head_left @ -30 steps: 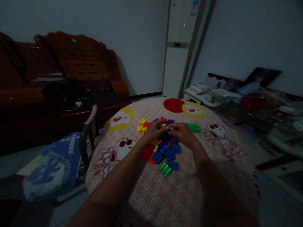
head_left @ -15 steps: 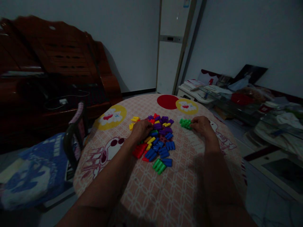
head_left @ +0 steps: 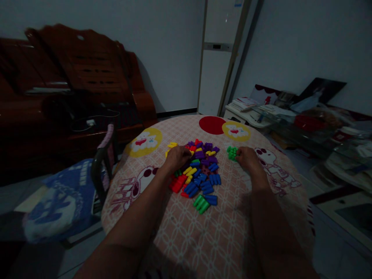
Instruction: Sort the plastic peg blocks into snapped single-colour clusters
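A pile of coloured plastic building blocks lies mid-table, with blue blocks (head_left: 207, 187), purple blocks (head_left: 213, 159), a red block (head_left: 178, 183) and yellow blocks (head_left: 190, 171) among them. My left hand (head_left: 177, 158) reaches over the left side of the pile, its fingers pinched together; what they hold is hidden. To the right of the pile, the fingertips of my right hand (head_left: 247, 158) close on a joined cluster of green blocks (head_left: 231, 152), held at or just above the cloth. Another green block (head_left: 201, 204) lies at the pile's near edge.
The round table wears a patterned cloth (head_left: 203, 240). To the left stands a chair (head_left: 100, 170) with a blue cover, behind it a wooden sofa (head_left: 87, 73). A cluttered glass-topped stand (head_left: 279, 124) is at the right, and a tall white cabinet-like unit (head_left: 215, 77) at the back.
The view has swung slightly left, so everything sits further right in it. The green cluster has turned a little in my right hand. My left hand stays over the same part of the pile.
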The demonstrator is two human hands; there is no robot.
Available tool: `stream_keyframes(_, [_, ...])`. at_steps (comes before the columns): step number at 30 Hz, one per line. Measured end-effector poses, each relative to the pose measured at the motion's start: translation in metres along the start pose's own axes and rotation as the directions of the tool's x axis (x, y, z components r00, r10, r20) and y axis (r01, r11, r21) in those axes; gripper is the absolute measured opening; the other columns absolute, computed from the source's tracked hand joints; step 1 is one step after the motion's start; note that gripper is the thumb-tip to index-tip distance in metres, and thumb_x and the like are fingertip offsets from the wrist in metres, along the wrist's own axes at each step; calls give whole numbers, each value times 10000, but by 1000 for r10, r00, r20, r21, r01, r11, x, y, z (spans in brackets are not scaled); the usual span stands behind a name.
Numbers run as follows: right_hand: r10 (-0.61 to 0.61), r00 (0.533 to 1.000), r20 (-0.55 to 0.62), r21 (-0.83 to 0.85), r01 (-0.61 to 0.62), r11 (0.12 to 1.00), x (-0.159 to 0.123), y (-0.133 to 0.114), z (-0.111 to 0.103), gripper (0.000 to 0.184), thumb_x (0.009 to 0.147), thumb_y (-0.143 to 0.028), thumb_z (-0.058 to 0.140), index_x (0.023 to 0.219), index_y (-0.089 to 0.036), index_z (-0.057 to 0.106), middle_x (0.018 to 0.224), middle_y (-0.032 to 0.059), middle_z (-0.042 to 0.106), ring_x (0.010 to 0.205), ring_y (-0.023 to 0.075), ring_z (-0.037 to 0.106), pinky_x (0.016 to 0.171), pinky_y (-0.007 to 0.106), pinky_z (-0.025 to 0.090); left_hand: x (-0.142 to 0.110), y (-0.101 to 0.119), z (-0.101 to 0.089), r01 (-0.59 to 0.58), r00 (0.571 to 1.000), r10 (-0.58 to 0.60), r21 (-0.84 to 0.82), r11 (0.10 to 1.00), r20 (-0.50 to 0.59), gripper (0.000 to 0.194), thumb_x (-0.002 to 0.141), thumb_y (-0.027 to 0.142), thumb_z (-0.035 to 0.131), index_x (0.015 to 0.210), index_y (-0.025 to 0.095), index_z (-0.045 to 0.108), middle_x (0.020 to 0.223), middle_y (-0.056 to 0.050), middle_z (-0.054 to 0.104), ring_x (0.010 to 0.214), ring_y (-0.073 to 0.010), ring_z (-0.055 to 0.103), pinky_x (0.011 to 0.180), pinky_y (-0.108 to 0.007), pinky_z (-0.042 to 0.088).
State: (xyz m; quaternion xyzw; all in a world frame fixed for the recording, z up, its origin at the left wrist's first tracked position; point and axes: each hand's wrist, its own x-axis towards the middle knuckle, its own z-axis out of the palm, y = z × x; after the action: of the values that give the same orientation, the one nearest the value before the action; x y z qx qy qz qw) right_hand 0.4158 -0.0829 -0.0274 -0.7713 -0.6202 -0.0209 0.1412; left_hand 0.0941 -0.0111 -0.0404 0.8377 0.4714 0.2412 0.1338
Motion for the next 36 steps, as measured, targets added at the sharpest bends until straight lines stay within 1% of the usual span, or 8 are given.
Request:
stream_keyframes(5, [-16, 996, -90, 34, 19, 999, 1, -1, -5, 105, 741, -219, 713, 836, -176, 703, 858, 87, 734, 803, 218, 660, 686, 290, 416, 0, 4, -6, -72, 997, 71, 37, 997, 17, 240, 789, 206, 605, 906, 225, 814, 938, -70, 765, 895, -238, 683, 802, -320, 496])
stream_keyframes(14, [-15, 981, -194, 213, 57, 975, -2, -21, -25, 71, 778, -226, 662, 715, -205, 687, 725, 83, 715, 715, 236, 673, 636, 321, 434, -1, 23, 5, -279, 944, 199, 313, 908, 263, 248, 879, 364, 647, 978, 188, 791, 1055, -134, 709, 1057, -294, 609, 885, -381, 468])
stream_keyframes(20, [-69, 990, -122, 444, 117, 888, -4, -35, -26, 97, 739, -260, 674, 677, -186, 671, 670, 59, 702, 612, 188, 649, 589, 286, 449, -2, 22, 13, -167, 969, 126, 186, 968, 210, 193, 775, 242, 719, 944, 151, 737, 943, -113, 717, 926, -274, 640, 797, -355, 473])
stream_keyframes(24, [-150, 988, 42, 675, 82, 733, -9, -61, -22, 136, 724, -301, 683, 713, -166, 696, 596, 23, 672, 500, 154, 610, 502, 252, 436, -2, 24, 9, -33, 999, 35, -115, 993, 12, 295, 765, 203, 709, 1055, 148, 710, 895, -76, 716, 839, -235, 651, 752, -328, 482])
stream_keyframes(27, [-242, 968, 67, 752, 111, 650, -15, -83, -15, 139, 693, -296, 712, 739, -165, 723, 612, 19, 685, 546, 156, 627, 520, 243, 460, -2, 29, 5, -40, 996, -9, -514, 857, -92, 330, 773, 260, 707, 1088, 163, 688, 848, -33, 701, 777, -189, 650, 711, -285, 490])
stream_keyframes(30, [-281, 958, 65, 812, 113, 572, -20, -100, -6, 178, 692, -328, 735, 785, -176, 727, 665, 17, 703, 580, 160, 644, 530, 247, 491, -3, 35, 6, 10, 998, -61, -800, 600, -33, 331, 727, 337, 751, 992, 164, 653, 732, 9, 652, 658, -147, 615, 616, -240, 467])
stream_keyframes(33, [-268, 958, 101, 861, 51, 507, -24, -111, 0, 155, 716, -329, 721, 768, -187, 689, 623, -3, 670, 546, 157, 642, 495, 243, 500, -5, 42, 8, 78, 992, -122, -907, 414, 30, 359, 699, 397, 789, 925, 170, 624, 658, 39, 607, 571, -109, 563, 561, -211, 432])
stream_keyframes(36, [-222, 966, 133, 889, -17, 458, -24, -115, 2, 139, 711, -293, 729, 740, -190, 641, 591, -17, 644, 540, 160, 657, 475, 236, 514, -5, 46, 8, 86, 986, -165, -942, 325, 33, 371, 660, 404, 833, 848, 165, 621, 670, 33, 625, 593, -100, 573, 578, -204, 446])
